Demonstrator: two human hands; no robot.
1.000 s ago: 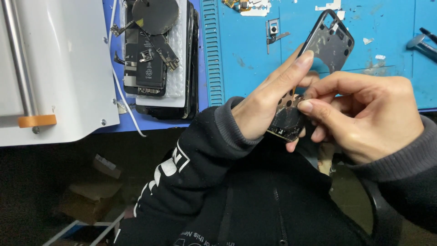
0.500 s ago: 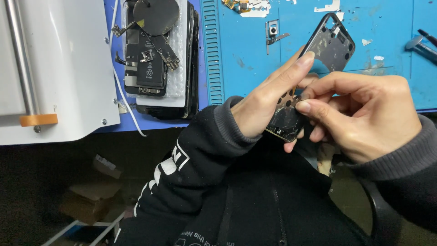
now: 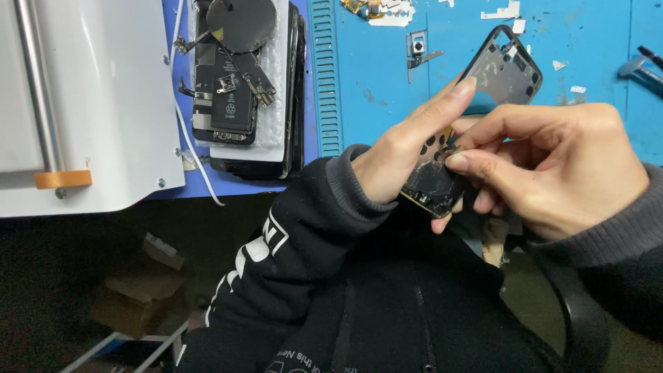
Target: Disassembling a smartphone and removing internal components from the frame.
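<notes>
Head view, the only one I've got: honestly very little has changed over the last second. Both hands sit in the same spot above the lap, and the phone frame [image 3: 501,72] keeps the same tilt, top corner poking up over the blue worktop [image 3: 387,90]. The only shift I can pick out is tiny: the right thumb looks pressed a hair tighter at the frame's lower end.

The left hand [image 3: 407,155] is clenched around the lower part of the frame, index finger stretched along its edge. The right hand [image 3: 552,169] has its fingers [image 3: 459,162] pinched on something small at the cracked bottom corner, but I can't tell what, it's hidden under the fingertips. So the frame is held in the air between both hands, not resting on anything.

My read is that the fiddly picking at that corner is ongoing and nothing has come loose yet.

Around it: an opened phone with its battery [image 3: 231,103] and a round black coil [image 3: 242,24] lies on a white pad further left on the worktop, next to a white machine housing [image 3: 90,103] with an orange clip [image 3: 63,179]. Small loose parts [image 3: 418,48] and white scraps sit up top, and a tool tip [image 3: 642,65] peeks in at the right edge
</notes>
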